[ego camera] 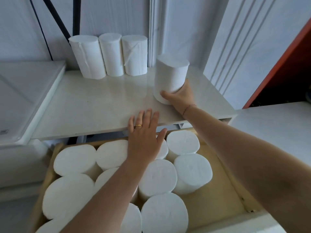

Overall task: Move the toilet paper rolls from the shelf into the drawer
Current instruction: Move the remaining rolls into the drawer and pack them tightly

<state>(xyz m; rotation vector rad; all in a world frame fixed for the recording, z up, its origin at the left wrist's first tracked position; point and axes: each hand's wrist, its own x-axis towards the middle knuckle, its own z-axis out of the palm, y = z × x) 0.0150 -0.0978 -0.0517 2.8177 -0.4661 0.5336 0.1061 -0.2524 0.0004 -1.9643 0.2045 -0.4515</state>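
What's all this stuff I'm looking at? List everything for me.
back rolls: three, white, upright in a row at the back of the shelf
held roll: one, white, on the right of the shelf
drawer rolls: about eleven showing, white, on end in the drawer, some partly behind the arms
shelf: one, glossy cream, above the drawer
drawer: one, pale wood, open, bare floor on its right
cords: several, black, back wall, left
panel: one, red-orange, far right
flat top: one, white, left of the shelf
left hand: fingers straight, gold ring, over the shelf's front edge
right hand: grips the held roll near its base
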